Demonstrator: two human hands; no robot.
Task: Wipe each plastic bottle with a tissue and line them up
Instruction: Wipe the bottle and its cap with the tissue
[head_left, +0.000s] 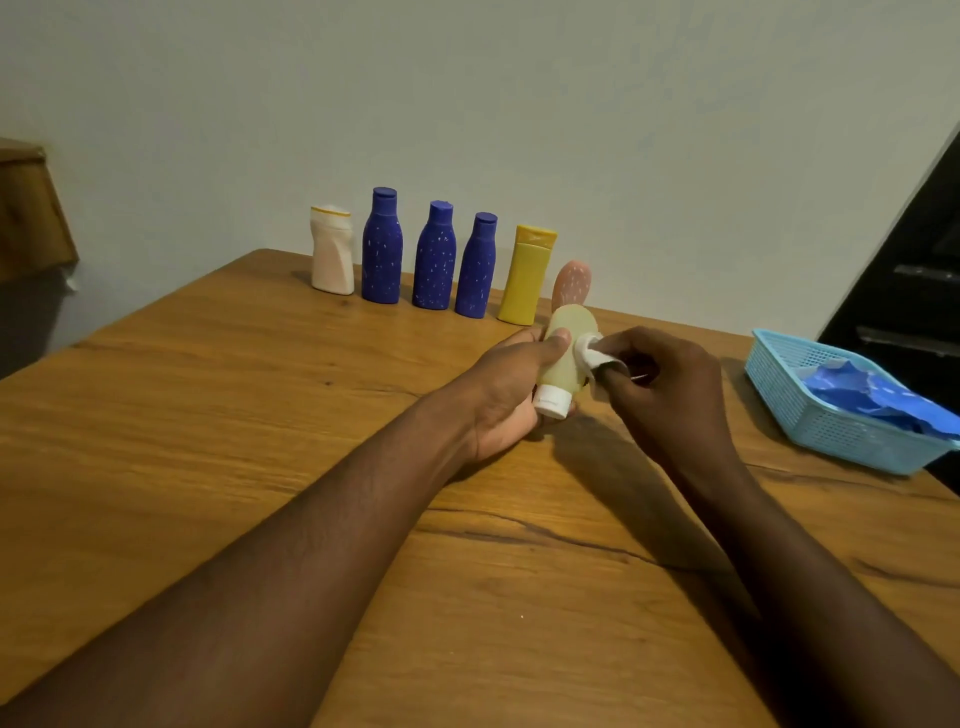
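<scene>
**Pale tube held in the left hand, tissue pressed to its side**

The left hand (511, 395) was wrapped round a soft, translucent yellow-green tube (563, 358), thumb across its front, its white screw cap (550, 404) pointing back toward the person. The right hand (670, 395) pinched a crumpled white tissue (592, 356) against the tube's right side. Both hands were just above the wood-grain table (260, 415). Behind them, by the wall, stood a row: a waisted white bottle (332, 254), three speckled dark-blue bottles (434, 260), a flat yellow bottle (525, 278) and a rounded pink tube (571, 283). At the right sat a light-blue lattice basket (810, 410) holding crumpled blue material (872, 395).
</scene>
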